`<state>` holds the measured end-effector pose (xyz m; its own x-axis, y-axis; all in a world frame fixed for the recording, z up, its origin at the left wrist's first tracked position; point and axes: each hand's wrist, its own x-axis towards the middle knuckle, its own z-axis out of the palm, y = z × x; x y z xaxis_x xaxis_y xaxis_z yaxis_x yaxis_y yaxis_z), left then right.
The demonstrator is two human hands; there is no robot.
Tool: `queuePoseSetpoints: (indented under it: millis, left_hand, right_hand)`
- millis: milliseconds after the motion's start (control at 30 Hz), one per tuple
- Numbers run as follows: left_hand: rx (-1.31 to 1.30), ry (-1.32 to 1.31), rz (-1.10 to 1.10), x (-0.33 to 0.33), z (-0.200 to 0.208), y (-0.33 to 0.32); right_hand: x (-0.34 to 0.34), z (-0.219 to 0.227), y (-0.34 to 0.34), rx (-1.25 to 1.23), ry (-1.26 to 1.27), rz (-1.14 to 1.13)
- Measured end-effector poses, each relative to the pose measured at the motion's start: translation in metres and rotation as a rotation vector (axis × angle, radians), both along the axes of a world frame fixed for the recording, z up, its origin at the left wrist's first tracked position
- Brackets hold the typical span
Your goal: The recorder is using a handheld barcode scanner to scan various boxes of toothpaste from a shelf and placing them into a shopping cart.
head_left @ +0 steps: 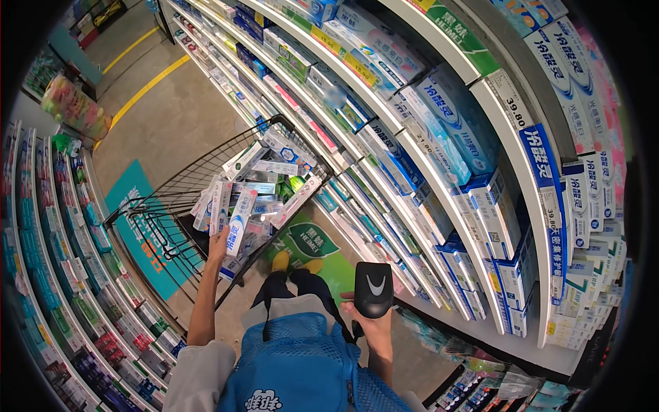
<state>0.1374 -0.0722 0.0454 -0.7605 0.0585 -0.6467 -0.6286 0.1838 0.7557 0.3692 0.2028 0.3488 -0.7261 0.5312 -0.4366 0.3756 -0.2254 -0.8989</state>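
Observation:
My left hand reaches over the shopping cart, its fingers closed around the lower end of a white and blue toothpaste box. A second slim box stands right beside it, and I cannot tell whether the hand grips that one too. Beneath them, a heap of toothpaste boxes lies in the cart, pointing in many directions. Held low on my right, a black barcode scanner has my right hand wrapped around its handle, which is mostly hidden.
Tall shelves of toothpaste boxes curve along the right, close to the cart. More shelves of packaged goods line the left. A teal floor sticker and a green one mark the aisle. A blue mesh vest covers my front.

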Motion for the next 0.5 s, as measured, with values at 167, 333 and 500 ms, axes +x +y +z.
queuePoseSetpoints:
  millis: [167, 333, 500]
  left_hand:
    - [0.021, 0.023, 0.0, -0.009, -0.029, -0.016]
    - [-0.146, 0.129, -0.102, -0.014, -0.067, -0.036]
    - [-0.707, 0.263, -0.525, -0.021, -0.059, -0.019]
  right_hand:
    - [0.001, 0.003, 0.002, 0.038, -0.032, 0.019]
    - [0.002, 0.001, 0.003, -0.026, -0.042, -0.04]
    - [0.011, -0.015, 0.008, -0.042, -0.08, -0.065]
